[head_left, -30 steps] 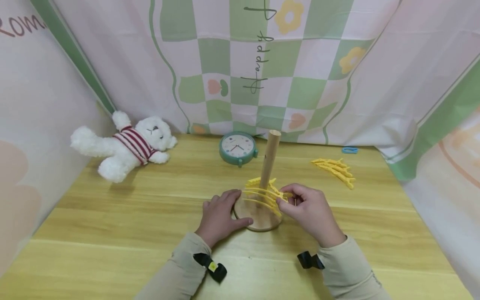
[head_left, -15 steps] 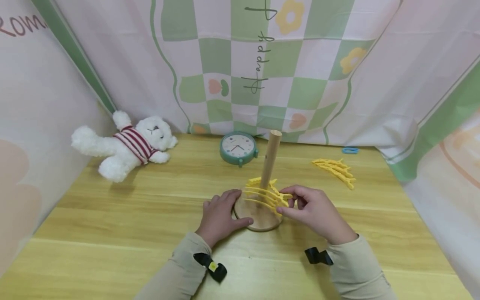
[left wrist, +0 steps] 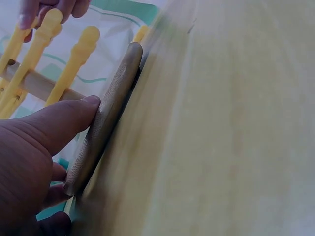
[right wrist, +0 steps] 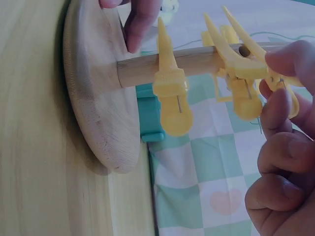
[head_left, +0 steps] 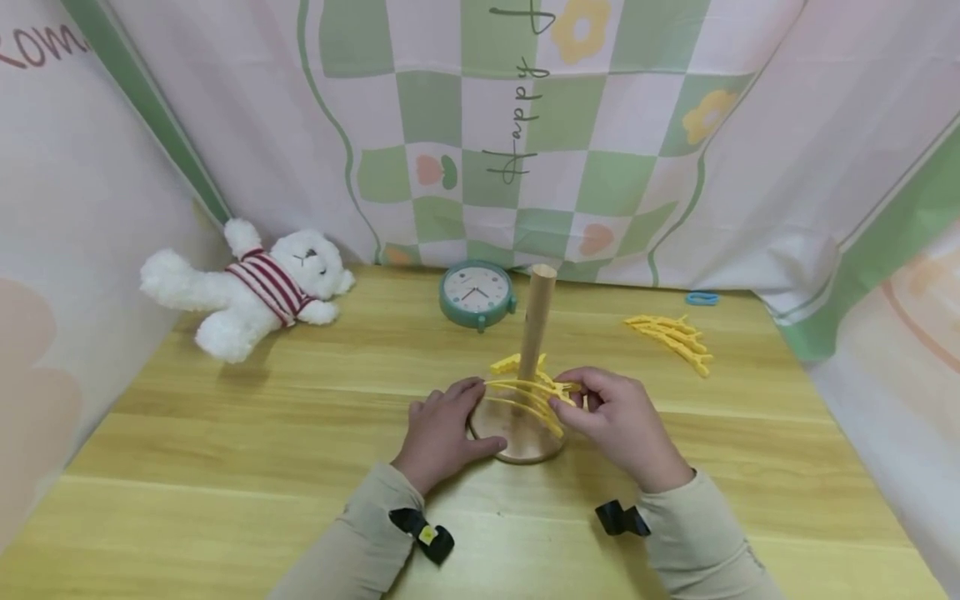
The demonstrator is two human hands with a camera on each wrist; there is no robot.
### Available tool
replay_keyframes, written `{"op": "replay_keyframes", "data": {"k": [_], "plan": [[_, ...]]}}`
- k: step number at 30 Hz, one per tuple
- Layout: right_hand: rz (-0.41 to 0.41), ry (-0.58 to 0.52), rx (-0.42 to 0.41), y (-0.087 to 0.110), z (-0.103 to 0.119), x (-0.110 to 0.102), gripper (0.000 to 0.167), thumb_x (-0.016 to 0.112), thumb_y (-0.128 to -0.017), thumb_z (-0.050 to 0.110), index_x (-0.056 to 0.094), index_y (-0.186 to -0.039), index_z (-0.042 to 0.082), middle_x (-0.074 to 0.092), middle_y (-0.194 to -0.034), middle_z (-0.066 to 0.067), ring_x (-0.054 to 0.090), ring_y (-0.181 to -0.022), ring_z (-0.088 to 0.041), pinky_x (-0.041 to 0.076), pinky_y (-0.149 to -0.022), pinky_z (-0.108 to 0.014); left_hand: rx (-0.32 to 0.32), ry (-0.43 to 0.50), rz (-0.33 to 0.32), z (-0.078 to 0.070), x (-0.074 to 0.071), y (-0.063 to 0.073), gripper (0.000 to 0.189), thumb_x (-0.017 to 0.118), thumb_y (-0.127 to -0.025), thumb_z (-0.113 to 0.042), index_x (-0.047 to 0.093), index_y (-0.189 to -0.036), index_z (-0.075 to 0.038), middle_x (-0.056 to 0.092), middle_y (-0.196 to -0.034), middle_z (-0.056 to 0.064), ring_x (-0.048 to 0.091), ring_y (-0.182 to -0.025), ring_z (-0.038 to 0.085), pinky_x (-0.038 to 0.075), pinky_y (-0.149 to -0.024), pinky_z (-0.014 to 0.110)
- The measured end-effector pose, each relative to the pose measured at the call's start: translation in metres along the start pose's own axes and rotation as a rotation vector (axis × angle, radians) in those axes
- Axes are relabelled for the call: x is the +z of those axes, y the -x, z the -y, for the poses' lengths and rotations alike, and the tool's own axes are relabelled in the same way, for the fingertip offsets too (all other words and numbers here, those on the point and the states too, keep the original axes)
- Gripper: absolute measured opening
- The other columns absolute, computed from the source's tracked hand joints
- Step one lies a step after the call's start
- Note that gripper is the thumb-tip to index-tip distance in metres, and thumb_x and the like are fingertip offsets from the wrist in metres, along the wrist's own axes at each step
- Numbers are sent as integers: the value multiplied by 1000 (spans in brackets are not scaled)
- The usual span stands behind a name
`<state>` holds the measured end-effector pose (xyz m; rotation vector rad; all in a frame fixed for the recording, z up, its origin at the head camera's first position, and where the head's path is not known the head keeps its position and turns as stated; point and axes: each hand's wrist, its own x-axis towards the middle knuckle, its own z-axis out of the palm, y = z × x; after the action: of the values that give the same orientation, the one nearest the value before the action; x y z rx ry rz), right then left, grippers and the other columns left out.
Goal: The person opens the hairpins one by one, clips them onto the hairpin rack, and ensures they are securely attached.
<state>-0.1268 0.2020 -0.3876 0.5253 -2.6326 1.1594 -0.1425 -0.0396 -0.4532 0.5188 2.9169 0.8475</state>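
A printed fabric curtain (head_left: 427, 112), green and white checks with flowers, hangs in creases behind a smooth wood-grain counter (head_left: 247, 483); both run out of view. A fluffy white bear (head_left: 262, 287) in a striped knit lies at the back left. Mid-counter stands a wooden stand (head_left: 525, 446), a round post on a rounded disc, its left rim partly covered by the left hand (head_left: 442, 433), whose grip is spread wide and holds that rim between thumb and fingers. The right hand (head_left: 615, 421) has its grip nearly closed, pinching a slim yellow clip (right wrist: 241, 29) at the post; fingers hide its handle end, so whether its tips bite the wood cannot be told. Beyond, a round teal clock (head_left: 476, 293) lies face up. Other curved plastic clips (right wrist: 174, 88) cross the post, overlapping and hard to count; more clips (head_left: 671, 336) lie at right, near a small blue loop (head_left: 702, 298).
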Motion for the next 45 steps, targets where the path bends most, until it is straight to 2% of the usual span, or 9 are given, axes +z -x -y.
{"op": "replay_keyframes", "data": {"k": [12, 17, 24, 34, 41, 45], "plan": [[-22, -4, 39, 1, 3, 3, 16, 81, -85, 14, 76, -99, 8, 54, -66, 7, 46, -54, -13, 42, -50, -26, -2, -23, -3, -5, -1, 1, 85, 73, -83, -62, 49, -150, -15, 46, -153, 4, 53, -117, 31, 34, -90, 49], [22, 6, 48, 1, 3, 0, 21, 82, -85, 20, 74, -101, 11, 54, -67, 7, 47, -54, -16, 39, -48, -26, -3, -2, -30, -4, 1, 1, 85, 75, -81, -61, 51, -148, -14, 48, -151, 4, 53, -120, 31, 34, -90, 49], [102, -4, 77, 1, 1, -5, 31, 82, -85, 36, 73, -104, 13, 56, -69, 7, 48, -58, -14, 40, -51, -25, 1, 11, -49, -2, 3, 0, 86, 76, -80, -61, 51, -147, -14, 50, -150, 3, 54, -120, 30, 34, -90, 48], [86, 11, 60, 1, -2, -5, 24, 81, -86, 27, 73, -103, 12, 56, -70, 7, 49, -58, -13, 41, -51, -25, 0, 16, -47, -1, 3, 0, 86, 76, -80, -61, 51, -147, -14, 49, -150, 2, 53, -121, 30, 34, -90, 48], [125, -14, 84, 1, -3, -10, 33, 81, -86, 37, 72, -109, 15, 57, -72, 6, 47, -58, -12, 40, -51, -26, -5, 25, -49, -1, 2, 1, 85, 76, -80, -61, 51, -147, -15, 49, -150, 2, 53, -121, 29, 34, -91, 48], [127, -26, 97, 2, -7, -20, 32, 79, -87, 36, 71, -111, 16, 57, -73, 5, 45, -58, -12, 39, -52, -26, -10, 33, -53, -1, 3, 1, 85, 76, -80, -60, 51, -147, -15, 50, -150, 1, 53, -121, 28, 34, -90, 47]]}}
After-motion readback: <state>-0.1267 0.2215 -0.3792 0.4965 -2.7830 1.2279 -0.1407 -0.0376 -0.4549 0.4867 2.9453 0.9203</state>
